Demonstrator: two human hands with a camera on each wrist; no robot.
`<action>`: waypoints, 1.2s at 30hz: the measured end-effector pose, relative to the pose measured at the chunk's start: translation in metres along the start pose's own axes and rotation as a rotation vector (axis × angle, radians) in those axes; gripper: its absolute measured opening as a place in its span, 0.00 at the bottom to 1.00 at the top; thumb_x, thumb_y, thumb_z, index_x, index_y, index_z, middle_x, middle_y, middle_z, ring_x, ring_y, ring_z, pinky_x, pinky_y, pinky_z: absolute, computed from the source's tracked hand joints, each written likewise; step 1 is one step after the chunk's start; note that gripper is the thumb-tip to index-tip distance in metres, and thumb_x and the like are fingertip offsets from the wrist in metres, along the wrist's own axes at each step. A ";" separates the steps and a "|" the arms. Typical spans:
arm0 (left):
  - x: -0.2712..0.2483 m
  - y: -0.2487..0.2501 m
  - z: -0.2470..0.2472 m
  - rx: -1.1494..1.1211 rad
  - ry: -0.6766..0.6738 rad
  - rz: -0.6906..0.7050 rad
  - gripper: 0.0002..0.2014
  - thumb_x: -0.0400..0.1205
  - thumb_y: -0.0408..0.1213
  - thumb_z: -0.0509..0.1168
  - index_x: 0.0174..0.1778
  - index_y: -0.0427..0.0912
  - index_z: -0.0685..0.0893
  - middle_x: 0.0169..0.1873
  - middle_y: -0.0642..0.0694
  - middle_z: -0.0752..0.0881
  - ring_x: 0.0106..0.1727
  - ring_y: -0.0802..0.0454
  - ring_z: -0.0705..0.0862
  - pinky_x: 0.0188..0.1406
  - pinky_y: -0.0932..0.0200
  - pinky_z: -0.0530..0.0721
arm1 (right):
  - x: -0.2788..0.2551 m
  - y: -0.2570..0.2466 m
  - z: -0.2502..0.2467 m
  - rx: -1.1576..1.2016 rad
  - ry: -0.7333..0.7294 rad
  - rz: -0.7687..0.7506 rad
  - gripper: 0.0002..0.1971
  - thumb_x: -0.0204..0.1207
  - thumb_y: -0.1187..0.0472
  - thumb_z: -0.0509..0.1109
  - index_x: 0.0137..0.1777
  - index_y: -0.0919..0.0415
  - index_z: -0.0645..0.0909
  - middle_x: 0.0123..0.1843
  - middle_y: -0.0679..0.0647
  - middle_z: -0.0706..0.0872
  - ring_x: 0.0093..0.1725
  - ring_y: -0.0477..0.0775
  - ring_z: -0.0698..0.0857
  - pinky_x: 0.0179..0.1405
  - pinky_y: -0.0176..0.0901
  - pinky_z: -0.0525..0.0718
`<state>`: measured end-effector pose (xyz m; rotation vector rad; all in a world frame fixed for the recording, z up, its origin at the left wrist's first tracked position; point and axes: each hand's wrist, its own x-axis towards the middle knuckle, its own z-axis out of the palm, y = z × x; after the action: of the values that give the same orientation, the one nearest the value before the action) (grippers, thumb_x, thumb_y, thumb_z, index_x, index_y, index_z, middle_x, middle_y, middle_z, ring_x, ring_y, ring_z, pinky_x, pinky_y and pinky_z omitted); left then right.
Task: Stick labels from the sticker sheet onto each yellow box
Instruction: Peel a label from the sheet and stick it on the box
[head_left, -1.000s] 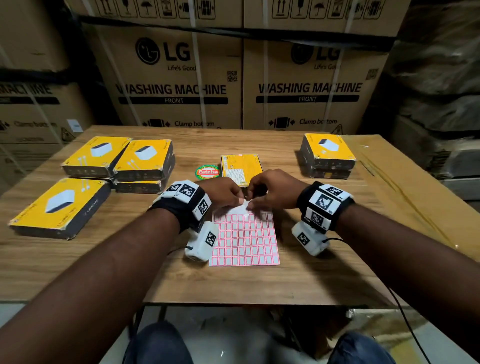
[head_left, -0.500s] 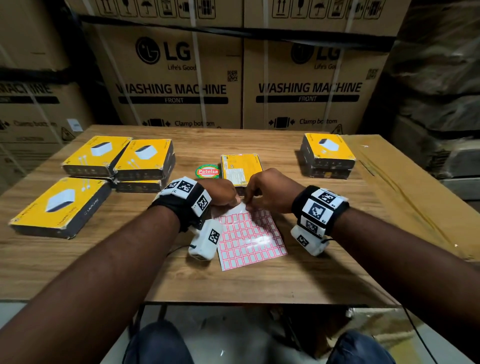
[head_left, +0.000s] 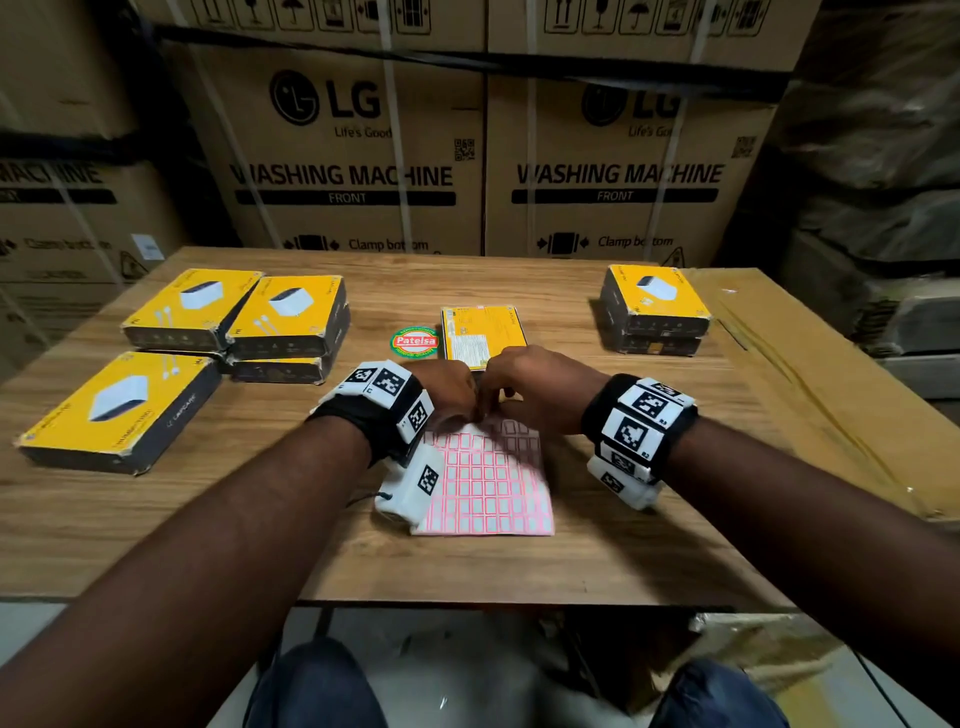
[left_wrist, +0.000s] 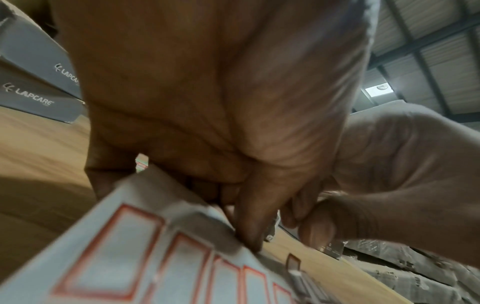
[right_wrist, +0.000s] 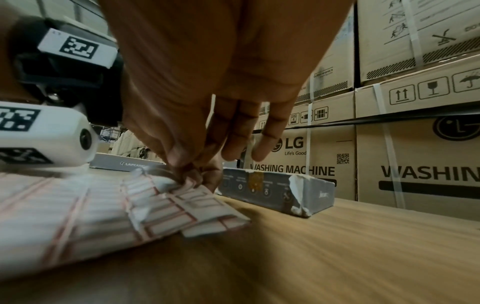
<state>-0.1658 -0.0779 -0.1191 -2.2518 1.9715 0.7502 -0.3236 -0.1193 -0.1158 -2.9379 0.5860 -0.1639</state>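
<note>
Yellow boxes (head_left: 291, 312) sit round the worktop (head_left: 597, 561), sticker sheet (head_left: 488, 483) flat in the middle. My left hand (head_left: 447, 389) and right hand (head_left: 540, 389) both have fingers (right_wrist: 182, 160) pinched on its far edge.

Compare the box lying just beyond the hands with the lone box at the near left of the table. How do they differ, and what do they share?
The centre box shows a printed text panel with no product picture; the near-left box shows a white product picture. The centre box sits square to the viewer, right behind the hands; the near-left box is turned at an angle, far from them. The centre box looks smaller, though it lies farther off. Both are yellow-topped and lie flat and single on the table.
</note>
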 end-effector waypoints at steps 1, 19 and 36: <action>-0.001 0.000 0.000 -0.004 0.000 0.009 0.08 0.80 0.40 0.69 0.36 0.43 0.83 0.27 0.51 0.79 0.28 0.56 0.76 0.30 0.63 0.75 | 0.000 0.001 0.001 0.030 0.017 -0.002 0.06 0.74 0.63 0.72 0.50 0.55 0.86 0.47 0.50 0.86 0.44 0.47 0.78 0.44 0.47 0.80; 0.000 -0.005 0.002 -0.043 0.006 0.007 0.09 0.80 0.37 0.66 0.42 0.35 0.89 0.34 0.38 0.88 0.35 0.47 0.81 0.39 0.55 0.77 | 0.002 0.009 0.007 0.085 -0.050 0.099 0.07 0.75 0.59 0.73 0.52 0.53 0.89 0.48 0.48 0.87 0.41 0.43 0.80 0.34 0.31 0.73; 0.000 -0.004 0.005 -0.047 0.027 -0.009 0.07 0.76 0.30 0.65 0.39 0.36 0.89 0.30 0.43 0.86 0.33 0.46 0.82 0.36 0.57 0.79 | -0.003 0.011 0.006 0.130 -0.082 0.088 0.09 0.75 0.53 0.74 0.52 0.54 0.84 0.46 0.50 0.88 0.43 0.51 0.83 0.43 0.45 0.82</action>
<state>-0.1637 -0.0755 -0.1247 -2.3075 1.9747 0.7780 -0.3297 -0.1277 -0.1232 -2.7733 0.6653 -0.0683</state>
